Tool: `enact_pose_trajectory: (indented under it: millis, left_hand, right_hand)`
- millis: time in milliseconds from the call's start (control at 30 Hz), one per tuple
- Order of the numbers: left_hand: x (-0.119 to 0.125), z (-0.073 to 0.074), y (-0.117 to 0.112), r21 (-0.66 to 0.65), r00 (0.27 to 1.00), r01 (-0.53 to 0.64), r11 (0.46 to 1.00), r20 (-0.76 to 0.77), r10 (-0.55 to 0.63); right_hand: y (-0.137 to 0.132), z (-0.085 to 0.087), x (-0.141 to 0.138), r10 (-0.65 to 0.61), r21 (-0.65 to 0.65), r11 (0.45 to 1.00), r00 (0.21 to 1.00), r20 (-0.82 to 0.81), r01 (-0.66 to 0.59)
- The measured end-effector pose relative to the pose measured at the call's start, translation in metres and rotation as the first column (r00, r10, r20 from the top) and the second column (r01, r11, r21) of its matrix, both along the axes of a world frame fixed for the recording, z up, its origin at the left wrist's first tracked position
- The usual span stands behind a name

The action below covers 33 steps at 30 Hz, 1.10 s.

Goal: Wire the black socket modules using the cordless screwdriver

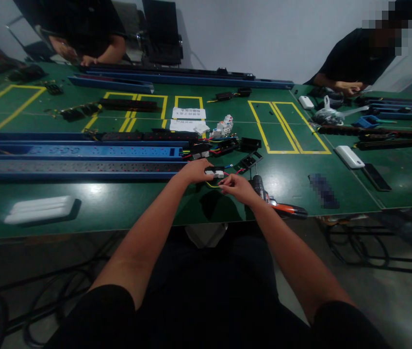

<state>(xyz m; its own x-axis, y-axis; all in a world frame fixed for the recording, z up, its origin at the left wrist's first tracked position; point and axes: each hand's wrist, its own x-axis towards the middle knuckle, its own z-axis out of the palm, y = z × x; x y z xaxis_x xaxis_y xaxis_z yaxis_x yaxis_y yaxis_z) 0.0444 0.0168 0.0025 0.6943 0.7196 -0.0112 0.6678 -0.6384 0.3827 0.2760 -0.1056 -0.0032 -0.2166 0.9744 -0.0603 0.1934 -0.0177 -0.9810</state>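
Note:
My left hand [196, 171] is closed around a small black-and-white connector block [216, 173] at the right end of the nearest long power strip [118, 167]. With its thumb and fingertips together, my right hand [239, 188] pinches a yellow-green wire [212, 185] just below that block. A blue ring terminal [230, 165] and red wires show beyond my fingers. Past them lies a black socket housing [250, 161]. A power drill [274, 201] with an orange-and-black body lies beside my right wrist. Parts of the wire ends are hidden by my fingers.
Blue strip housings [100, 151] stretch to the left. White terminal blocks [223, 127] are piled behind my hands near paper labels [189, 114]. White bars [41, 209] lie front left, a white device [349, 157] right. Two people sit across the green table [227, 213].

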Motion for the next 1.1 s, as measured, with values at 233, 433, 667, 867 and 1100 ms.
enact_pose_trajectory:
  millis: [233,433,667,867,1100]
  left_hand:
    - [0.000,0.003,-0.001,-0.008,1.000,-0.001,1.000,-0.015,0.001]
    - [0.001,0.003,-0.002,-0.005,0.999,-0.029,1.000,-0.034,0.029]
    - [0.006,0.001,-0.001,0.002,0.992,-0.056,0.998,-0.113,0.056]
    - [0.005,0.005,0.004,-0.025,0.991,-0.042,0.999,-0.128,0.038]
    - [0.005,0.007,0.009,-0.074,0.991,-0.027,0.997,-0.129,0.017]
  right_hand:
    - [0.004,-0.004,-0.021,-0.096,-0.156,0.986,0.971,-0.217,0.063]
    - [0.016,-0.012,-0.011,-0.207,0.024,0.978,0.978,0.034,0.206]
    - [0.017,-0.013,-0.011,-0.194,0.211,0.967,0.945,0.263,0.140]
    - [0.020,-0.008,-0.013,-0.244,0.314,0.943,0.874,0.420,0.112]
    - [0.029,-0.011,-0.015,-0.290,0.490,0.872,0.780,0.554,-0.024]
